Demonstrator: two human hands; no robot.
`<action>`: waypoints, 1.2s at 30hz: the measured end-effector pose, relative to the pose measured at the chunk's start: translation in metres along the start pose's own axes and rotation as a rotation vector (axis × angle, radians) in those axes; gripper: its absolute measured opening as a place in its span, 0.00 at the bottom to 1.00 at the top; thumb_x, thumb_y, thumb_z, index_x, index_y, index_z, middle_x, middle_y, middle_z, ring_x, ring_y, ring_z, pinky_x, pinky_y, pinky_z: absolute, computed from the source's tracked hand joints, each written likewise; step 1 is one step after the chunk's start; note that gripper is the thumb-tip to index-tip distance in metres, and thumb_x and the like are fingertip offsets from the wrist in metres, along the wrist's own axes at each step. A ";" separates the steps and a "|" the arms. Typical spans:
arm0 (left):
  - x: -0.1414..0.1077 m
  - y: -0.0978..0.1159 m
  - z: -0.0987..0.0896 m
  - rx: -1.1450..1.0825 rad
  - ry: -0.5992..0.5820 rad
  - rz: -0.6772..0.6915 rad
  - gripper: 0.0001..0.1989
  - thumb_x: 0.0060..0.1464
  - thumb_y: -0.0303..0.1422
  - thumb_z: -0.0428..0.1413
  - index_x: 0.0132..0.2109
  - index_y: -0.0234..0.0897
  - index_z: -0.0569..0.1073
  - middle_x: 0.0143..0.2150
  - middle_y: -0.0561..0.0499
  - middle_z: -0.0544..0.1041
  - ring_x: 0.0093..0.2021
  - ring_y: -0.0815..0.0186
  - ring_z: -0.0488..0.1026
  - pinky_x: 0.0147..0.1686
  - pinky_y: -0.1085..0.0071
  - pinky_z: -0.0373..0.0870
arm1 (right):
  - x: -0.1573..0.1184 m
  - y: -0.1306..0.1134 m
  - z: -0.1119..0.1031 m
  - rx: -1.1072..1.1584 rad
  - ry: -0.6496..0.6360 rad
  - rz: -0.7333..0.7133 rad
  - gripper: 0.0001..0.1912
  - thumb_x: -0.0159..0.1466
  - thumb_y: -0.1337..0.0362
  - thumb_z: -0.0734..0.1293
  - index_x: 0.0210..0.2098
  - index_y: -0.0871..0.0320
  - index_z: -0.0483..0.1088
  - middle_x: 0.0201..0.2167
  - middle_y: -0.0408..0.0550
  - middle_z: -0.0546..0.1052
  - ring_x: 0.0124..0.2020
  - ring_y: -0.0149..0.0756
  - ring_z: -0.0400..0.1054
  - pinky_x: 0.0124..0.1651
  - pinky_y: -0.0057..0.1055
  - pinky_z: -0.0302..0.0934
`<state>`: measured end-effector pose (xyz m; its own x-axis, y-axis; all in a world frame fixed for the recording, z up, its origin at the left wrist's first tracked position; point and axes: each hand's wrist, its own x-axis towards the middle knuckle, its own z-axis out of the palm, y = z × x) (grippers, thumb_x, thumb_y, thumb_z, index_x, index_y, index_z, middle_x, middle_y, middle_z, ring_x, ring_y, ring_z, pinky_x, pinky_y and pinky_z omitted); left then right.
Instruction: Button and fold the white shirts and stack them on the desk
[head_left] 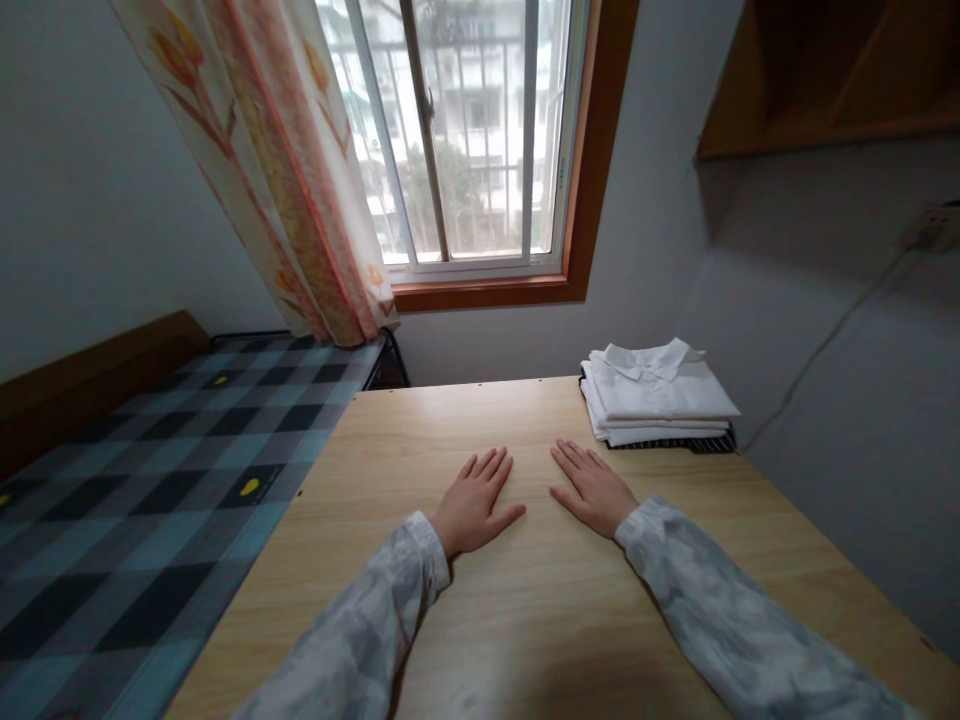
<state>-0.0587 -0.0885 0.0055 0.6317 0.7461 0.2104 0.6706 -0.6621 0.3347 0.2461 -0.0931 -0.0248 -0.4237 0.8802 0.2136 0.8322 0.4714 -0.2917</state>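
My left hand (477, 502) lies flat, palm down, on the light wooden table (465, 640), its thumb stretched toward the right. Opposite it, my right hand (594, 488) also rests palm down with fingers extended, a short gap between the two. Neither hand holds anything. Beyond my right hand, at the table's far right corner, sits a stack of folded white shirts (660, 385) with a collar showing on top. Dark striped cloth (697, 443) peeks out from under the stack. The hands do not touch the stack.
To the left is a bed with a checked cover (187, 500), along the table's edge. A flowered curtain (300, 200) hangs beside the window (480, 150). On the right, a wooden shelf (825, 90) juts from the wall, and a white cable (825, 340) runs down from a socket.
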 end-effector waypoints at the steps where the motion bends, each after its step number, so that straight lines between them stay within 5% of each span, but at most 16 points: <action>1: 0.000 -0.002 -0.001 -0.070 0.040 -0.010 0.40 0.69 0.58 0.54 0.78 0.43 0.62 0.81 0.39 0.60 0.80 0.48 0.57 0.78 0.43 0.53 | -0.001 0.000 -0.002 0.035 0.032 -0.013 0.37 0.76 0.47 0.60 0.78 0.60 0.60 0.79 0.60 0.61 0.79 0.52 0.55 0.79 0.55 0.51; 6: 0.002 -0.024 -0.003 -0.405 0.463 -0.241 0.22 0.73 0.46 0.53 0.64 0.40 0.75 0.71 0.38 0.74 0.71 0.53 0.72 0.71 0.49 0.69 | 0.000 0.020 -0.046 0.105 0.363 -0.004 0.31 0.76 0.53 0.60 0.75 0.53 0.65 0.66 0.57 0.76 0.68 0.53 0.69 0.73 0.52 0.62; 10: 0.003 -0.035 0.002 -0.359 0.526 -0.290 0.17 0.69 0.43 0.57 0.58 0.39 0.77 0.64 0.38 0.79 0.64 0.53 0.77 0.67 0.48 0.73 | 0.013 0.085 -0.098 -0.071 0.523 0.062 0.35 0.73 0.48 0.64 0.75 0.57 0.64 0.72 0.60 0.69 0.74 0.57 0.60 0.77 0.54 0.54; 14: 0.002 -0.031 0.003 -0.185 0.393 -0.189 0.17 0.66 0.42 0.61 0.57 0.40 0.78 0.65 0.38 0.79 0.65 0.49 0.77 0.67 0.44 0.72 | 0.024 0.160 -0.117 -0.247 0.370 0.277 0.52 0.66 0.37 0.69 0.78 0.62 0.58 0.79 0.69 0.57 0.78 0.67 0.51 0.75 0.61 0.52; 18: 0.001 -0.025 0.000 -0.116 0.353 -0.172 0.16 0.65 0.41 0.61 0.56 0.42 0.79 0.65 0.39 0.80 0.64 0.49 0.77 0.67 0.44 0.71 | 0.020 0.196 -0.105 -0.281 0.113 0.332 0.46 0.70 0.36 0.64 0.76 0.61 0.63 0.77 0.68 0.63 0.76 0.65 0.58 0.73 0.61 0.55; 24: 0.001 -0.025 -0.002 -0.118 0.349 -0.165 0.15 0.65 0.40 0.61 0.55 0.41 0.79 0.64 0.40 0.80 0.63 0.49 0.77 0.66 0.45 0.72 | 0.014 0.197 -0.109 -0.275 0.072 0.200 0.45 0.68 0.39 0.67 0.75 0.61 0.67 0.76 0.66 0.65 0.75 0.63 0.60 0.73 0.56 0.60; 28: 0.001 -0.024 -0.002 -0.121 0.350 -0.168 0.14 0.65 0.40 0.61 0.55 0.41 0.79 0.64 0.39 0.80 0.64 0.49 0.77 0.67 0.45 0.71 | 0.013 0.192 -0.123 -0.189 0.091 0.215 0.36 0.75 0.40 0.58 0.67 0.56 0.76 0.65 0.60 0.79 0.63 0.57 0.75 0.61 0.46 0.70; 32: 0.000 -0.025 0.000 -0.142 0.354 -0.164 0.14 0.65 0.40 0.61 0.54 0.40 0.79 0.64 0.39 0.80 0.63 0.49 0.77 0.67 0.44 0.71 | 0.011 0.176 -0.128 -0.207 0.240 0.375 0.37 0.76 0.37 0.52 0.64 0.52 0.80 0.54 0.57 0.86 0.50 0.56 0.81 0.46 0.41 0.71; 36: 0.003 -0.029 0.005 -0.269 0.424 -0.200 0.14 0.67 0.41 0.60 0.54 0.41 0.79 0.63 0.39 0.80 0.63 0.51 0.77 0.67 0.47 0.73 | 0.012 0.130 -0.128 -0.172 0.442 0.315 0.37 0.78 0.41 0.51 0.64 0.57 0.78 0.57 0.59 0.84 0.54 0.57 0.80 0.51 0.43 0.71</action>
<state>-0.0746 -0.0674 -0.0084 0.2523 0.8553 0.4526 0.6029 -0.5047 0.6178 0.3948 -0.0281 0.0597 0.0131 0.8531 0.5215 0.9560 0.1422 -0.2566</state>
